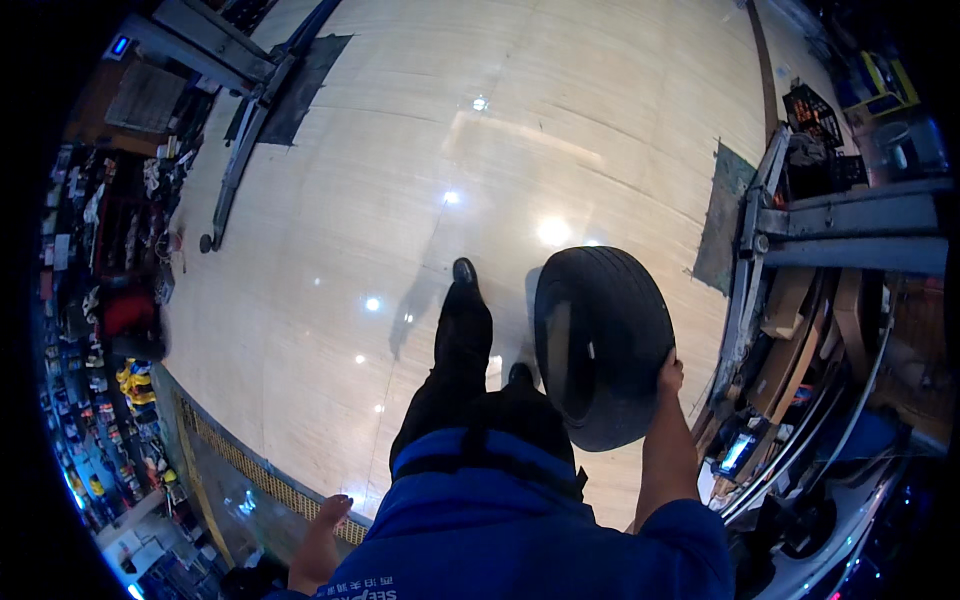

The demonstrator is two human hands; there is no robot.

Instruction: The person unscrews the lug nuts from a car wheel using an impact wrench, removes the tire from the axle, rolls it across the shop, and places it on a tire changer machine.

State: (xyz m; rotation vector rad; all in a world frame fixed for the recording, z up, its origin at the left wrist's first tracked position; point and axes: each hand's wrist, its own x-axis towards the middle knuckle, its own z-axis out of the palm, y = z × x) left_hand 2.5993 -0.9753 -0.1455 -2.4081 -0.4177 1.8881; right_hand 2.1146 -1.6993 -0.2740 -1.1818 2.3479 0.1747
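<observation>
A black car tire (640, 310) without a wheel rim stands on its tread, tilted, just right of my legs. My right hand (671, 372) grips its outer side, with the fingertips partly hidden against the rubber. The hollow inside of the tire faces left toward my legs. My left hand (332, 514) hangs low at my left side, away from the tire and near a yellow floor grating (240, 450). Nothing shows in that hand, and its small, dim fingers do not reveal whether they are apart or closed.
Vehicle lift posts and arms stand at the far left (240, 140) and at the right (850, 225). Cardboard pieces (785, 370) and a lit screen (738, 453) lie at the right. Packed shelves (90, 330) line the left. Pale glossy flooring (480, 180) stretches ahead.
</observation>
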